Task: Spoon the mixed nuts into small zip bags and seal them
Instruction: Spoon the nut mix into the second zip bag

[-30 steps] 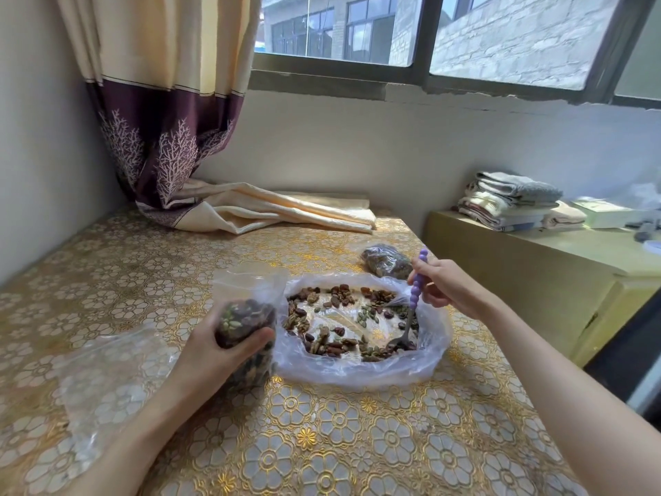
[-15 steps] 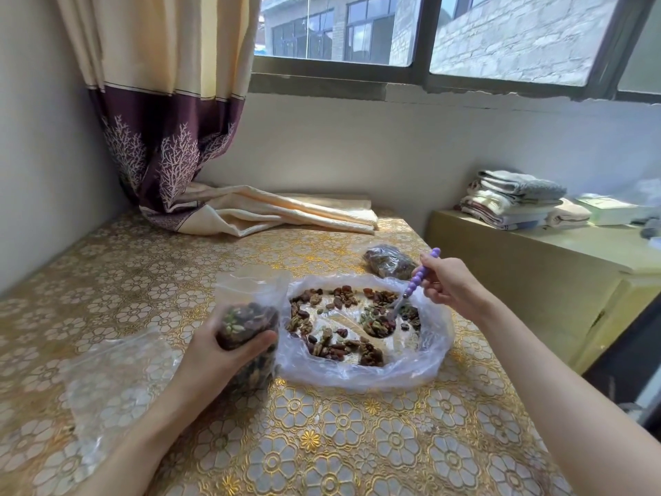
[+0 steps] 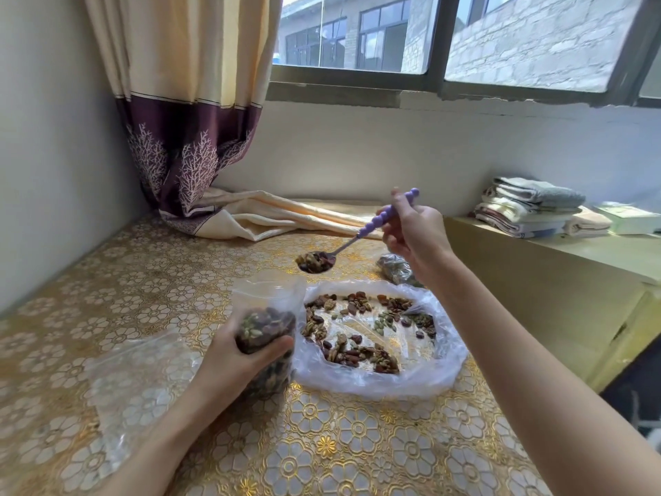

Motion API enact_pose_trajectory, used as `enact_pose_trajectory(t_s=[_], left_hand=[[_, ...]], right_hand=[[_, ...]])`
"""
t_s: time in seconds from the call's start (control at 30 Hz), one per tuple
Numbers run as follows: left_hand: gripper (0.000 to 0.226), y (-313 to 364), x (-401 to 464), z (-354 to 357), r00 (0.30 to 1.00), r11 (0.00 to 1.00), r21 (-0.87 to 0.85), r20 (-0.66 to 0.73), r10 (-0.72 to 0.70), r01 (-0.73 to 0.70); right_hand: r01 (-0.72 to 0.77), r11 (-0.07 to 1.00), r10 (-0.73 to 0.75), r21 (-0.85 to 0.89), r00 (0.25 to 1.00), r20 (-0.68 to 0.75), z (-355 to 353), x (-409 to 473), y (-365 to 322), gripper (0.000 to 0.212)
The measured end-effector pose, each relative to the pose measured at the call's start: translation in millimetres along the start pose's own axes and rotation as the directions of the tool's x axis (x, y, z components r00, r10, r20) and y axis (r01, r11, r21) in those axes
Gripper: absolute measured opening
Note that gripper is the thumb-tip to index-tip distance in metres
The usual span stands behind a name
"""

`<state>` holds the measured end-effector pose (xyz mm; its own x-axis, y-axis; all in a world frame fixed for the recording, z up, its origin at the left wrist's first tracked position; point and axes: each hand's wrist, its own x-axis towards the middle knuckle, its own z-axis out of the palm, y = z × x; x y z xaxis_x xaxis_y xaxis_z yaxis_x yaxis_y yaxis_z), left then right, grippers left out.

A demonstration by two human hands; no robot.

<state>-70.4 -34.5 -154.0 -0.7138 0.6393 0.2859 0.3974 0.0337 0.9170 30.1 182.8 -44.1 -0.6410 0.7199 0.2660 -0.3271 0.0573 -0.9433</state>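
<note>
left hand (image 3: 239,356) grips small clear zip bag (image 3: 267,329), part-filled with nuts, mouth open, upright on gold floral tablecloth (image 3: 322,442). right hand (image 3: 415,234) pinches purple beaded-handle metal spoon (image 3: 352,239); loaded bowl raised above and just far of bag mouth. large clear plastic sheet with loose mixed nuts (image 3: 372,334) just right of bag. filled bag (image 3: 395,268) far right. empty clear zip bags (image 3: 136,381) near left.

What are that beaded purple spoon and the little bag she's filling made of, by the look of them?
The spoon: its bowl and neck look like polished metal, grey and shiny; the purple beaded handle seems matte plastic or silicone. The small zip bag in the left hand looks like thin clear plastic film, since the nuts show through and its top crinkles.
</note>
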Motion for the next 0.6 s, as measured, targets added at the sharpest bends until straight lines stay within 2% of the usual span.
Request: enact_pose_trajectory(t_s=[0.17, 0.27, 0.37, 0.5, 0.6], left_hand=[[0.043, -1.3, 0.4, -2.3, 1.000, 1.000, -0.005, 0.004, -0.007, 0.007], [0.044, -2.1, 0.5, -2.6, 0.999, 0.997, -0.070, -0.012, -0.044, 0.043], [0.045, -3.5, 1.6, -3.7, 0.997, 0.991, -0.113, -0.021, -0.073, 0.070], [0.051, -5.9, 2.1, -5.1, 0.997, 0.986, -0.145, -0.018, -0.080, 0.076], [0.051, -5.6, 1.3, -5.3, 0.997, 0.986, -0.156, -0.043, -0.069, 0.061]], right_hand=[[0.148, 0.988, -0.138, -0.048, 0.975, 0.174, 41.6, -14.4, -1.4, 0.032], [0.280, 0.952, -0.233, -0.128, 0.927, 0.294, 52.2, -22.6, -1.4, 0.030], [0.329, 0.938, -0.265, -0.111, 0.885, 0.383, 52.9, -27.8, -1.9, 0.026], [0.299, 0.952, -0.255, -0.071, 0.898, 0.360, 46.7, -29.1, -1.3, 0.026], [0.231, 0.973, -0.223, -0.005, 0.945, 0.240, 36.3, -28.1, 1.1, 0.028]])
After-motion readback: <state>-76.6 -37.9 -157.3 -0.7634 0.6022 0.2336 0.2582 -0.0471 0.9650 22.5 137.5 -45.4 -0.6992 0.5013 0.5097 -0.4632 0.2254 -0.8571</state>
